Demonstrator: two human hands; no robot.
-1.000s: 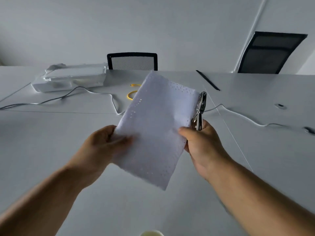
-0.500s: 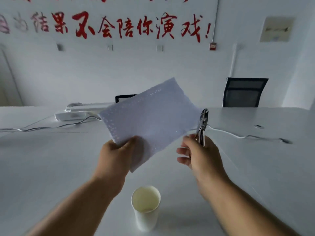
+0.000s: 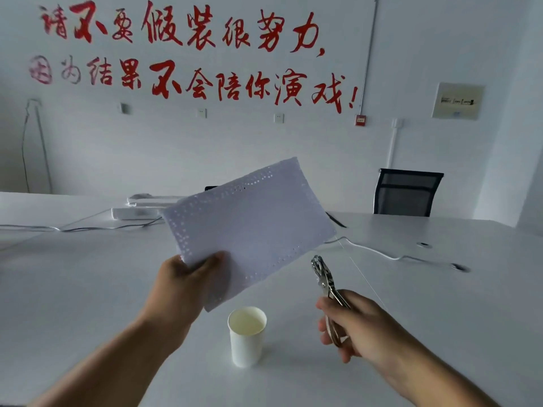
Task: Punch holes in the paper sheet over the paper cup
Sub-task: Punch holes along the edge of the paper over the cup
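We noted paper sheet (image 3: 249, 221) white, curled, rows of holes along edges, pinched in left hand (image 3: 188, 286); right hand (image 3: 355, 324) gripped hole punch (image 3: 324, 282); paper cup (image 3: 246, 336) upright on tabletop (image 3: 88, 289).

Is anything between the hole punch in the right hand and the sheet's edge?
Nothing visible. The silver metal hole punch in the right hand sits apart from the perforated white paper sheet held by the left hand, with only open air between them, above the white paper cup.
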